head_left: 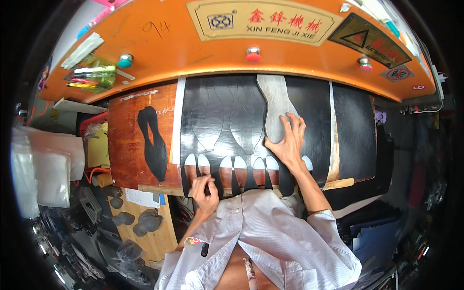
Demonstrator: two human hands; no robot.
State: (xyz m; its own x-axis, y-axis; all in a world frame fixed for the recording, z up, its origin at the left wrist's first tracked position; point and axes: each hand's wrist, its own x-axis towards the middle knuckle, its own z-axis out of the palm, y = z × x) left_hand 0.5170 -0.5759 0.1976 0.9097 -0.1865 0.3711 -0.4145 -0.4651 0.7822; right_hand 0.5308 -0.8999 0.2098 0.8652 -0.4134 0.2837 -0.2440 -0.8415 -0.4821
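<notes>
My right hand (290,137) is spread over a grey, sole-shaped cutting die (274,104), with the thumb on its left edge and the fingers on its right. The die lies flat on a black sheet (304,92), its far end under the orange machine's edge. Left of it, thin sole-shaped outlines (246,128) mark the sheet. Along the near side, sole-shaped openings show white and brown board beneath. Over these near openings my left hand (205,195) hovers or rests, fingers curled in. Whether it holds anything is hidden.
An orange machine beam (169,53) with green and red buttons (253,54) spans the far side. Black sole pieces (153,145) lie on the reddish-brown board (125,159) at left. Another black sheet (355,135) lies right. Dark lumps (147,222) sit on a wooden surface lower left.
</notes>
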